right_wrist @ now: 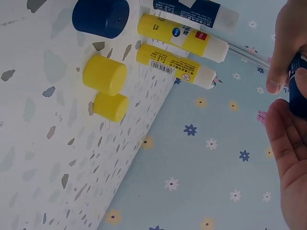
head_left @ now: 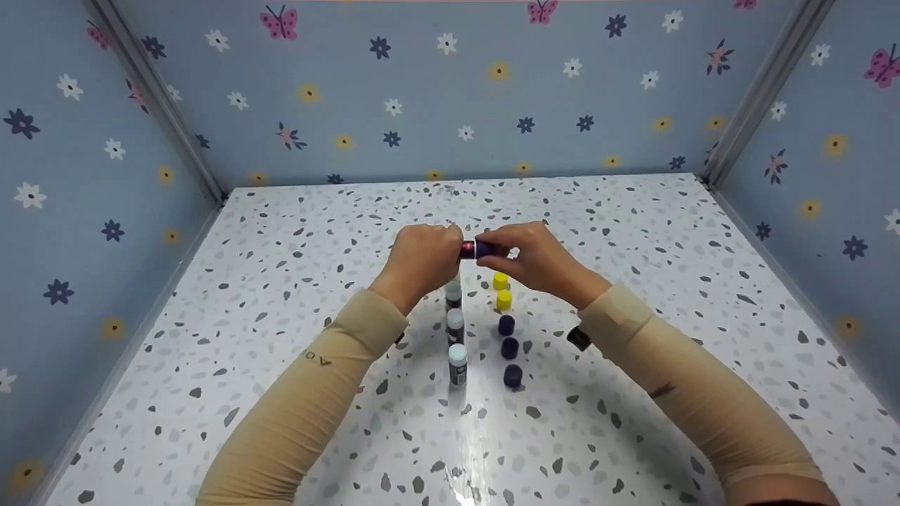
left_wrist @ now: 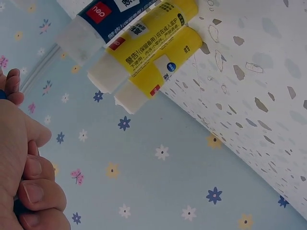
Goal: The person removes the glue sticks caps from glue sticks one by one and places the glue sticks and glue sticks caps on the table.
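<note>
In the head view my left hand (head_left: pixel 424 257) grips a dark blue glue stick (head_left: pixel 467 249) held sideways above the table. My right hand (head_left: pixel 538 254) pinches its dark blue cap (head_left: pixel 485 249) between thumb and fingers; whether the cap is loose I cannot tell. Below stand uncapped dark blue glue sticks in a line, the nearest glue stick (head_left: pixel 458 367) showing its pale top. Two uncapped yellow glue sticks, a larger one (left_wrist: pixel 151 40) and a smaller one (left_wrist: pixel 168 62), stand at the row's far end, mostly hidden behind my left hand in the head view.
Right of the glue sticks, loose caps form a parallel row: dark blue caps, the nearest cap (head_left: pixel 512 376) among them, then two yellow caps (right_wrist: pixel 105 75) farther back. The speckled white table (head_left: pixel 316 436) is bounded by blue flowered panels (head_left: pixel 450 91).
</note>
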{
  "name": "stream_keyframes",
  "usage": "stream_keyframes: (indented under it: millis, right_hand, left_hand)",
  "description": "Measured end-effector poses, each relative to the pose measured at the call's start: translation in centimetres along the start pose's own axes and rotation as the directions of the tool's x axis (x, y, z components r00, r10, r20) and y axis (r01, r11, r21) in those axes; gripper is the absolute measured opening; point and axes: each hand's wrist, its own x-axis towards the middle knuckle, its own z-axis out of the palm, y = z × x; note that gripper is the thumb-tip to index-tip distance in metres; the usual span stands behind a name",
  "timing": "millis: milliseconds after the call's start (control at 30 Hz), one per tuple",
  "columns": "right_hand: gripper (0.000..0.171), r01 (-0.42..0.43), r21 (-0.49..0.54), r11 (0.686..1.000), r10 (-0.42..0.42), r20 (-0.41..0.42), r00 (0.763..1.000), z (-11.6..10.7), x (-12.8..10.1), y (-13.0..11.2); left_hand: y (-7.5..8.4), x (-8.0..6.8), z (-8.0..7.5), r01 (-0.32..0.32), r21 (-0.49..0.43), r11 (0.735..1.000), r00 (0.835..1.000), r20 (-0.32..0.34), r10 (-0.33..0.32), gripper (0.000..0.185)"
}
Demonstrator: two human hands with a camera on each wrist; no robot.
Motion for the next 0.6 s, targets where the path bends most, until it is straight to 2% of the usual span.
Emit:
stream_keyframes:
  millis: [267, 600]
  right_hand:
    - [0.029, 0.016, -0.017, 1.0, -0.016, -0.006, 1.0, -0.13, 0.03, -0.02]
    - [0.028, 0.026, -0.036, 0.999, -0.026, 0.003, 1.0, -0.33, 0.1, -0.27]
  left_hand:
    - [-0.14, 0.11, -0.19, 0.016, -0.056, 0.998, 0.999, 0.043, -0.014, 0.009]
    - [-0.29, 0.21, -0.74, 0.028, -0.079, 0.997, 0.994, 0.106, -0.02, 0.01]
